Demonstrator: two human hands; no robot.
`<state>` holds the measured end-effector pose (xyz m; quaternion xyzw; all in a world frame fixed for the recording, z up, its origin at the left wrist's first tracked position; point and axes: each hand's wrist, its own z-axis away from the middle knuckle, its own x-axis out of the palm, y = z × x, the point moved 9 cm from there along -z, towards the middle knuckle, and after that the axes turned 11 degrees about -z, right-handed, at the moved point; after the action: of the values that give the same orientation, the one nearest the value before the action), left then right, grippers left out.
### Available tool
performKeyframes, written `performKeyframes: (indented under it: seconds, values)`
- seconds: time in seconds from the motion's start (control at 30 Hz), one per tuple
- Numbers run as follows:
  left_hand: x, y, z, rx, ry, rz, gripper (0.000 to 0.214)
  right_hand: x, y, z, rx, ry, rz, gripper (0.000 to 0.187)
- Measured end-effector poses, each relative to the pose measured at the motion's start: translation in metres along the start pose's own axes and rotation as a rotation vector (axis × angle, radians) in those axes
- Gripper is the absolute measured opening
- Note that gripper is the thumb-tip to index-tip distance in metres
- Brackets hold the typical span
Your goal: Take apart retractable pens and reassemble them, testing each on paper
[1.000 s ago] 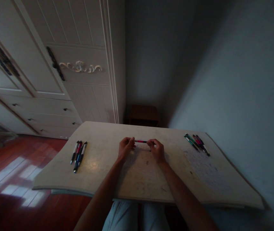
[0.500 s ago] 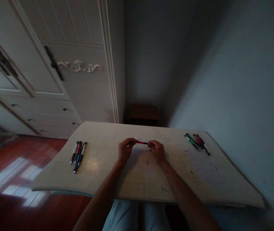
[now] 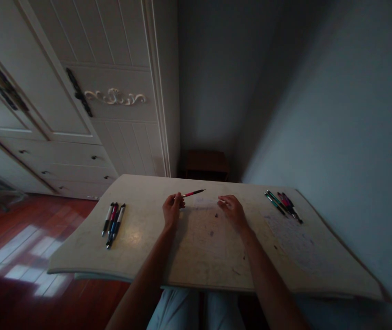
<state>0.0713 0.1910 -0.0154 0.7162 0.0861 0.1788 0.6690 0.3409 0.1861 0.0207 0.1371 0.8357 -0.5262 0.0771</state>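
Note:
My left hand pinches a slim pen with a red barrel between thumb and fingers. Its dark pointed end slants up to the right, toward the far edge of the table. My right hand is held a short way to the right of the pen and apart from it, its fingers loosely stretched and slightly spread. I see nothing between them. Below both hands, a marked, whitish sheet lies on the table, with a small dark speck near the right fingertips.
The pale table spans the front. Several pens lie in a group on its left; more pens lie far right, above a scribbled sheet. A white wardrobe stands left, a wall right, a low brown stool behind.
My right hand has let go of the pen and drawn slightly right. My left hand has moved a little left with the pen, which now tilts upward to the right.

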Motion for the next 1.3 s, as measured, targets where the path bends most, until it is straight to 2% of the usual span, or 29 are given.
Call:
performKeyframes:
  seconds: [0.17, 0.23, 0.37, 0.5, 0.57, 0.67, 0.8, 0.97, 1.07, 1.3]
  values:
    - [0.001, 0.003, 0.0, 0.006, -0.024, 0.019, 0.044, 0.02, 0.007, 0.01, 0.065, -0.346, 0.101, 0.017]
    - [0.001, 0.003, 0.001, -0.004, -0.019, 0.027, 0.045, 0.023, 0.009, 0.014, 0.089, -0.404, 0.092, 0.015]
    - [0.0, 0.003, 0.0, -0.028, -0.003, 0.053, 0.046, 0.022, 0.013, 0.014, 0.103, -0.422, 0.124, 0.012]
    - [0.003, 0.003, -0.001, -0.02, -0.024, 0.061, 0.046, 0.023, 0.005, 0.009, 0.041, -0.402, 0.163, 0.004]
    - [0.005, 0.003, -0.001, -0.016, -0.037, 0.057, 0.046, 0.022, -0.004, 0.006, 0.01, -0.349, 0.142, 0.009]
    - [0.007, 0.002, -0.001, -0.012, -0.068, 0.05, 0.045, 0.02, -0.012, 0.005, 0.036, -0.244, 0.059, 0.015]
    - [0.012, -0.001, -0.001, -0.007, -0.121, 0.043, 0.045, 0.021, -0.011, 0.007, 0.089, -0.187, -0.035, 0.02]
    - [0.014, 0.003, 0.001, 0.019, -0.137, -0.022, 0.045, 0.013, -0.011, 0.004, 0.051, -0.068, -0.09, 0.023]
    - [0.016, 0.008, 0.004, 0.037, -0.147, -0.057, 0.044, 0.008, -0.008, 0.002, 0.076, -0.01, -0.162, 0.026]
    - [0.018, 0.015, 0.008, 0.069, -0.166, -0.138, 0.04, 0.011, -0.002, 0.003, 0.121, 0.001, -0.222, 0.024]
